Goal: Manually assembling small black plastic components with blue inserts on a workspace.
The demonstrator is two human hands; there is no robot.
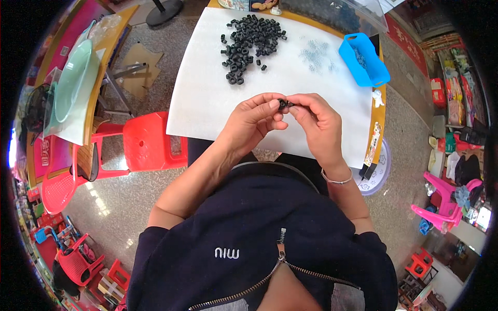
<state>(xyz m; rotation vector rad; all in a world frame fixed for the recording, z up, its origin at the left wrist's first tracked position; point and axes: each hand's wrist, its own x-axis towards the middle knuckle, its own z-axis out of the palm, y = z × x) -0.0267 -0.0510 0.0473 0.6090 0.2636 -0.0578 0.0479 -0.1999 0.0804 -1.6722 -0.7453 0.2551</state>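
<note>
Over the near edge of the white tabletop [207,111], my left hand [249,122] pinches a small black ring-shaped part [282,104] between thumb and forefinger. My right hand [322,127], a bangle on its wrist, meets it from the other side with thumb and forefinger closed. A small dark bit shows at those fingertips, too small to make out. Beyond my hands lies a heap of short black rings [254,41], some upright and some on their sides. To its right, tiny pale bluish pieces [316,54] are scattered on the white sheet.
A blue plastic basket [377,79] with more tiny pieces stands at the far right, near a crumpled white tissue [377,97]. A red stool [142,142] stands left of the table. Further left is a table with a pale green basin [78,78]. A pink stool [441,199] stands at right.
</note>
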